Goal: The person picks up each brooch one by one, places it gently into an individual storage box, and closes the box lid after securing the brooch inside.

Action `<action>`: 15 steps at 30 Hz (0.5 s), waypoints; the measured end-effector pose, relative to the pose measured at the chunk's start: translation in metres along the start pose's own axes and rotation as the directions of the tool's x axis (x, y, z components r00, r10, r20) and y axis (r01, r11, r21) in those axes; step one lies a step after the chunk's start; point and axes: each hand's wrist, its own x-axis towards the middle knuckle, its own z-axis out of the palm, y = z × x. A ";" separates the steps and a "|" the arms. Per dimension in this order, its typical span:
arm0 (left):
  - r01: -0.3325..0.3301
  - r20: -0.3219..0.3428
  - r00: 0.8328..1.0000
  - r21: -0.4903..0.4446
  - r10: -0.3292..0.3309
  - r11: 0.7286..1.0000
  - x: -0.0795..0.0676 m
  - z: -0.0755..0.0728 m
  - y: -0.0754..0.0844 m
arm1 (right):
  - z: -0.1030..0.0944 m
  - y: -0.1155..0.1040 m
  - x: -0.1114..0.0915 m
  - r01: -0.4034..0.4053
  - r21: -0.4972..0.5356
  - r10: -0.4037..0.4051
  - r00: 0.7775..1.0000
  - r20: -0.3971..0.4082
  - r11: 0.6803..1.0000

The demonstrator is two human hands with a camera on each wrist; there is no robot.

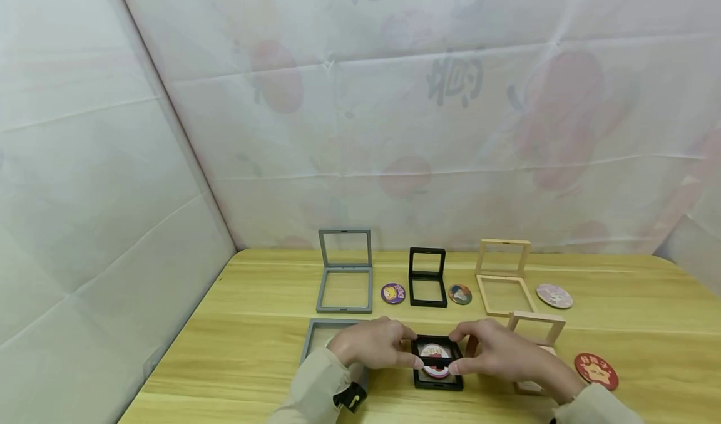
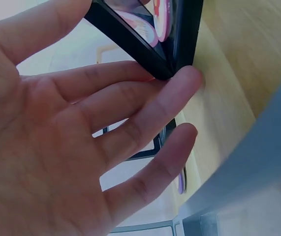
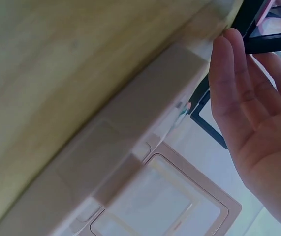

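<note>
A small black hinged display frame (image 1: 438, 386) stands partly open on the table between my hands. Inside it lies a round badge (image 1: 434, 350) in pink, white and red, seen through the tilted lid. My left hand (image 1: 377, 346) holds the lid's left side, thumb at its front edge and index finger near the hinge. On the opposite side, my right hand (image 1: 498, 355) holds it in the same manner. The left wrist view shows the remaining left fingers (image 2: 179, 93) beside the hinge corner. Right fingertips (image 3: 234, 39) touch the hinge corner in the right wrist view.
Behind stand open grey (image 1: 345, 311), black (image 1: 428, 304) and light wooden-coloured (image 1: 504, 313) frames, with purple (image 1: 392, 293), dark multicoloured (image 1: 460, 294) and pale pink (image 1: 554, 296) badges. A grey frame (image 1: 308, 339) sits by my left arm; a beige frame (image 1: 537, 317) and red badge (image 1: 597, 371) are rightward.
</note>
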 end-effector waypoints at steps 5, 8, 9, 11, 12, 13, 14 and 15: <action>-0.029 -0.041 0.999 0.113 0.034 0.993 -0.001 0.004 0.002 | 0.003 -0.003 -0.001 -0.019 -0.076 0.017 1.000 -0.027 0.997; -0.058 -0.061 0.996 0.179 0.070 0.982 -0.002 0.007 0.002 | 0.006 -0.005 -0.002 -0.020 -0.142 0.012 0.998 -0.058 0.990; -0.064 -0.067 0.995 0.199 0.079 0.978 -0.002 0.008 0.002 | 0.008 -0.005 -0.002 -0.015 -0.167 0.003 0.998 -0.070 0.986; -0.072 -0.081 0.992 0.223 0.092 0.972 -0.003 0.009 0.002 | 0.011 -0.006 -0.002 0.000 -0.215 -0.020 0.996 -0.092 0.977; -0.071 -0.089 0.992 0.235 0.094 0.969 -0.003 0.010 0.003 | 0.012 -0.006 -0.002 0.006 -0.236 -0.031 0.994 -0.103 0.972; -0.069 -0.097 0.991 0.246 0.095 0.967 -0.003 0.011 0.003 | 0.013 -0.006 -0.002 0.015 -0.261 -0.046 0.993 -0.113 0.965; -0.068 -0.104 0.990 0.255 0.097 0.964 -0.003 0.011 0.004 | 0.014 -0.006 -0.003 0.020 -0.288 -0.057 0.991 -0.122 0.957; -0.066 -0.109 0.989 0.267 0.098 0.962 -0.003 0.012 0.004 | 0.015 -0.006 -0.003 0.032 -0.312 -0.075 0.989 -0.129 0.950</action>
